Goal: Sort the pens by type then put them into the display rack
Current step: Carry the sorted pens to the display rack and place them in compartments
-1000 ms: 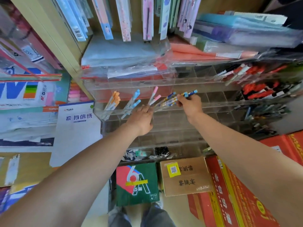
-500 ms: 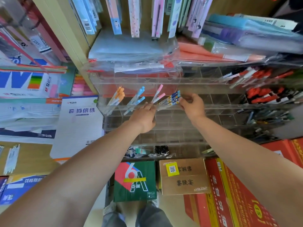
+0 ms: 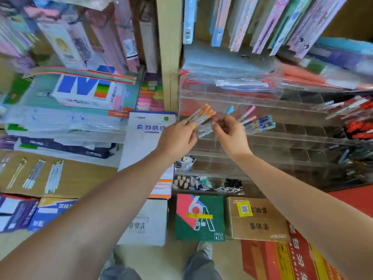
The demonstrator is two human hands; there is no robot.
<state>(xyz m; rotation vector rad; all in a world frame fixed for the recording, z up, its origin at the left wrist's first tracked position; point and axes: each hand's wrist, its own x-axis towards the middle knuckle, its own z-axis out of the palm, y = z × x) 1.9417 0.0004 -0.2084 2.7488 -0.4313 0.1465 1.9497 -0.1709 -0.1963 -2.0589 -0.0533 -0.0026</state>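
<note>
Our left hand pinches the orange-capped pens at the display rack's left end; they slant up and right from the fingers. Our right hand curls just beside; whether it grips, we cannot tell.

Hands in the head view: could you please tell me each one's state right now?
Left hand: pinches the orange-capped pens.
Right hand: fingers curled; hold cannot be told.

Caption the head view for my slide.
Left hand and right hand at the orange pens in the clear rack.
</note>
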